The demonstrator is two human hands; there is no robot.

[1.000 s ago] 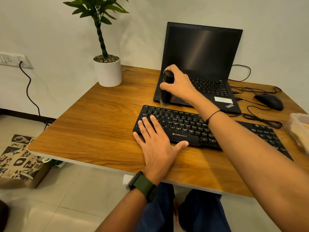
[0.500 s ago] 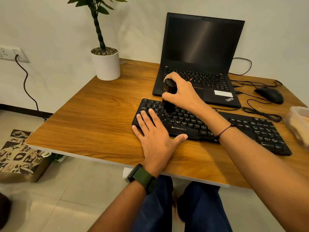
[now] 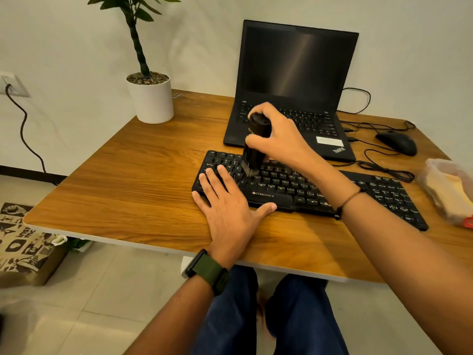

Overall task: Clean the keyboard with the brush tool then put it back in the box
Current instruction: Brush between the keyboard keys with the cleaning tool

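A black keyboard (image 3: 302, 187) lies across the wooden desk (image 3: 143, 180) in front of me. My right hand (image 3: 279, 137) grips a black cylindrical brush tool (image 3: 256, 147) held upright, its pale bristles touching the keys in the keyboard's left part. My left hand (image 3: 227, 203) rests flat, fingers spread, on the keyboard's left end and the desk, holding it down. A clear plastic box (image 3: 450, 190) stands at the desk's right edge, partly cut off.
An open black laptop (image 3: 294, 80) stands behind the keyboard. A black mouse (image 3: 396, 143) and its looped cables lie at the right. A white plant pot (image 3: 151, 98) sits at the back left. A printed cardboard box (image 3: 23, 242) is on the floor at the left.
My right hand has brought the brush from above the laptop's edge down onto the keyboard's left keys. The left hand has stayed in place.
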